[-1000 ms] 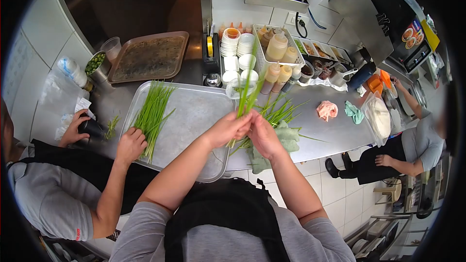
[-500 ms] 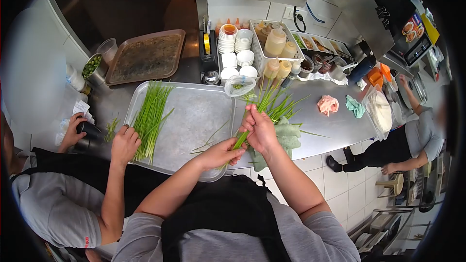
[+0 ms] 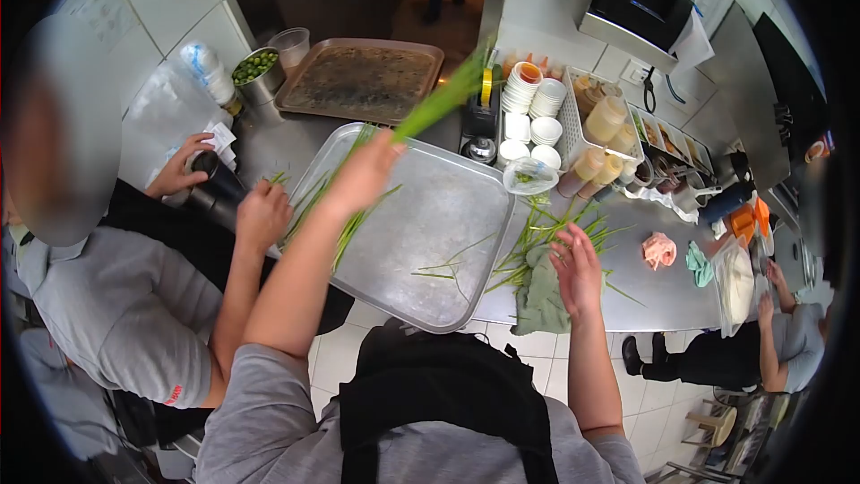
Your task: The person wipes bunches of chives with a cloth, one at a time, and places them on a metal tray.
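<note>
My left hand is closed around the lower end of a bunch of long green stalks, raised over the metal tray. The bunch points up and to the right, blurred by motion. More stalks lie at the tray's left side, partly hidden under my left forearm. On the right, my right hand hovers with fingers apart beside a green cloth. A loose pile of stalks lies behind that cloth. A few thin stalks rest on the tray's right part.
A co-worker's hands are at the left, one by a dark cylinder. Behind the tray stand a brown tray, white cups and squeeze bottles. Pink cloth lies right. Another person stands far right.
My left hand has swung left and up with the bunch, away from my right hand, which has let go and opened. The whole view has shifted.
</note>
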Demonstrator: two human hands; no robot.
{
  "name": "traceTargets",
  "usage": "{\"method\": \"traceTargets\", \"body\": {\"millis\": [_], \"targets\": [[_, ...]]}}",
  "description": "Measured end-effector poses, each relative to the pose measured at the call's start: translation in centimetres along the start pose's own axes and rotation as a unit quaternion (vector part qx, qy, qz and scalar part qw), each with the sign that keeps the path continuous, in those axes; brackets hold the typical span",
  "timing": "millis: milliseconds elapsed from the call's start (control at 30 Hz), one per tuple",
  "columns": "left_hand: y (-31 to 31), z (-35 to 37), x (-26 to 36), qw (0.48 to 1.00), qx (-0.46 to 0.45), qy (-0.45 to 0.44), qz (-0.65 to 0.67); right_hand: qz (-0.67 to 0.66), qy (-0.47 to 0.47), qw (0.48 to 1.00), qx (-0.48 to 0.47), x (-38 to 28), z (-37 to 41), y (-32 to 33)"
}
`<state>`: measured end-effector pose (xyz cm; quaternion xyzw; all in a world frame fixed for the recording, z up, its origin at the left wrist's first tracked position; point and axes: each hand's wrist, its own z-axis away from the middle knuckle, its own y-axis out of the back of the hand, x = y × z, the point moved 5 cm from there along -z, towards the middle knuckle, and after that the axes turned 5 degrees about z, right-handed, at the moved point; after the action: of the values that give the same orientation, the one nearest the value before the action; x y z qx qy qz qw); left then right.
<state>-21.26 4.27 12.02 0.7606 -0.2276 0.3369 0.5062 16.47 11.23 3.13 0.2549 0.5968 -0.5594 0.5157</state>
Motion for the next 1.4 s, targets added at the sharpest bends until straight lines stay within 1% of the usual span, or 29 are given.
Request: {"method": "traceTargets", "body": {"millis": [67, 100, 133, 167, 200, 267, 300, 367, 400, 433, 500, 533, 567, 600, 633, 700, 767, 833, 900, 933, 967, 1033, 1100, 1167, 1233, 1267, 1300, 1367, 1400], "targets": [[4.5, -1.2, -4.1, 0.992, 0.109, 0.016, -0.067, 0.12, 0.01, 0.991, 0.055, 0.5, 0.4, 3.3], [6.0, -1.6, -6.7, 0.989, 0.113, 0.054, -0.078, 0.121, 0.009, 0.991, 0.053, 0.9, 0.5, 4.5], [7.3, -1.8, -9.6, 0.985, 0.117, 0.091, -0.089, 0.197, 0.037, 0.976, 0.083, 0.8, 0.8, 6.0], [8.3, -1.5, -12.7, 0.974, 0.114, 0.131, -0.145, 0.271, 0.064, 0.954, 0.112, 0.7, 1.0, 7.1], [9.1, -1.1, -15.6, 0.959, 0.11, 0.169, -0.2, 0.271, 0.065, 0.954, 0.112, 1.0, 1.3, 8.0], [10.5, 0.8, -20.3, 0.933, 0.089, 0.228, -0.264, 0.455, 0.141, 0.866, 0.149, 0.3, 2.2, 9.1], [11.0, 2.0, -22.5, 0.918, 0.075, 0.272, -0.278, 0.455, 0.142, 0.866, 0.152, 0.1, 2.6, 9.0], [12.0, 4.7, -28.4, 0.893, 0.055, 0.335, -0.294, 0.586, 0.135, 0.786, 0.142, -0.4, 3.6, 8.3], [12.0, 5.8, -30.8, 0.884, 0.049, 0.357, -0.297, 0.604, 0.181, 0.768, 0.114, 0.2, 3.6, 8.9], [11.5, 6.5, -30.2, 0.887, 0.045, 0.352, -0.296, 0.604, 0.179, 0.767, 0.12, 0.4, 3.7, 9.0], [11.5, 7.6, -27.5, 0.858, 0.06, 0.394, -0.324, 0.652, 0.199, 0.725, 0.101, 0.9, 4.3, 8.1], [11.1, 7.2, -26.5, 0.862, 0.051, 0.388, -0.324, 0.677, 0.21, 0.697, 0.111, 0.8, 4.6, 7.5], [10.8, 6.6, -25.3, 0.861, 0.095, 0.372, -0.333, 0.68, 0.2, 0.695, 0.123, 0.8, 4.7, 7.3], [10.1, 5.8, -24.0, 0.861, 0.137, 0.353, -0.34, 0.707, 0.203, 0.669, 0.104, 0.9, 4.8, 6.8], [8.8, 4.8, -22.8, 0.869, 0.121, 0.341, -0.337, 0.734, 0.204, 0.641, 0.086, 1.0, 4.9, 6.6], [6.1, 1.9, -18.3, 0.922, 0.183, 0.128, -0.315, 0.753, 0.187, 0.624, 0.093, 0.9, 4.7, 6.6], [1.5, -0.1, -12.1, 0.953, 0.157, -0.03, -0.258, 0.764, 0.21, 0.6, 0.115, 0.3, 4.6, 6.3], [-3.9, -0.3, -4.9, 0.965, 0.108, -0.132, -0.201, 0.746, 0.232, 0.609, 0.135, -1.4, 4.7, 5.9], [-8.9, 0.9, 2.2, 0.966, 0.038, -0.22, -0.128, 0.611, 0.228, 0.739, 0.169, -2.6, 4.4, 7.2], [-12.0, 1.8, 3.9, 0.966, -0.007, -0.244, -0.085, 0.581, 0.241, 0.759, 0.168, -3.2, 4.3, 7.8], [-15.1, 2.8, 5.1, 0.962, -0.051, -0.267, -0.042, 0.581, 0.239, 0.759, 0.169, -3.8, 4.3, 8.2], [-20.3, 4.7, 7.2, 0.96, -0.166, -0.224, 0.032, 0.371, 0.205, 0.887, 0.185, -5.6, 4.8, 9.2], [-24.9, 6.1, 7.5, 0.957, -0.244, -0.158, 0.018, 0.228, 0.181, 0.939, 0.185, -8.1, 5.6, 9.7], [-27.3, 6.4, 7.8, 0.96, -0.249, -0.127, -0.006, 0.086, 0.19, 0.963, 0.172, -11.8, 7.0, 9.4], [-28.9, 6.7, 7.4, 0.962, -0.254, -0.097, -0.03, 0.002, 0.271, 0.954, 0.126, -15.6, 8.3, 10.3], [-29.3, 6.6, 7.0, 0.965, -0.246, -0.081, -0.048, -0.023, 0.33, 0.933, 0.138, -16.7, 8.8, 11.8], [-29.7, 6.5, 6.6, 0.967, -0.238, -0.067, -0.067, -0.023, 0.332, 0.932, 0.141, -16.3, 9.0, 13.1], [-30.4, 6.2, 6.0, 0.967, -0.238, -0.062, -0.068, -0.13, 0.234, 0.933, 0.24, -12.3, 9.2, 17.0], [-30.5, 6.0, 5.8, 0.968, -0.235, -0.051, -0.068, -0.114, 0.18, 0.941, 0.263, -8.7, 8.9, 18.4]]}}
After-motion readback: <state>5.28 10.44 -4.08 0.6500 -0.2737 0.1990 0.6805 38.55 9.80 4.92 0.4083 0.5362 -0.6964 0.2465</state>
